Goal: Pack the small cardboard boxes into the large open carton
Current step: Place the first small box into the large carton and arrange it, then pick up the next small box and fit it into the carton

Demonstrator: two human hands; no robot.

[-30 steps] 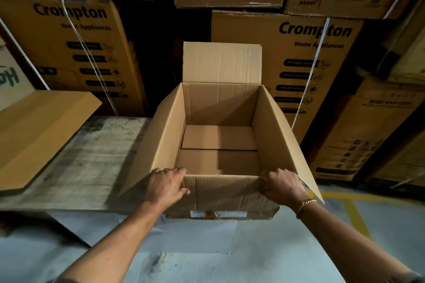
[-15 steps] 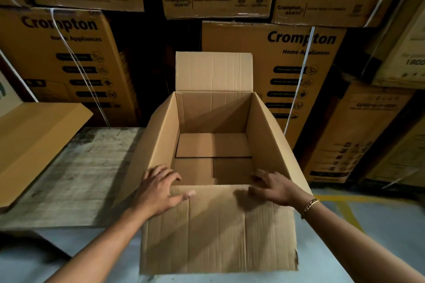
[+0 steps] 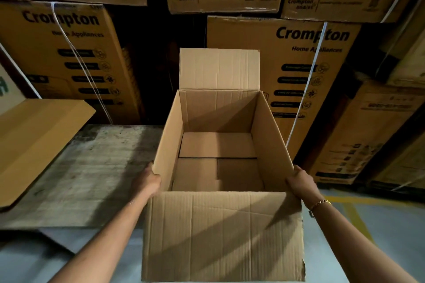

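The large open carton (image 3: 220,234) stands in front of me on the grey floor, its far flap upright and its near flap hanging down toward me. Inside I see only its folded bottom flaps. No small cardboard boxes are in view. My left hand (image 3: 148,178) presses against the outside of the carton's left wall near the front corner, with its fingers mostly hidden by the wall. On the outside of the right wall, at the matching corner, lies my right hand (image 3: 301,181), a bracelet on its wrist.
A worn wooden platform (image 3: 80,167) lies left of the carton, with a flat cardboard sheet (image 3: 34,140) resting over its left end. Tall stacks of strapped printed cartons (image 3: 305,71) close off the back and right. A yellow floor line (image 3: 351,213) runs at the right.
The near flap has swung outward and down toward me. Both hands have left that flap's edge and moved apart to the carton's outer side walls. The carton now sits closer in view.
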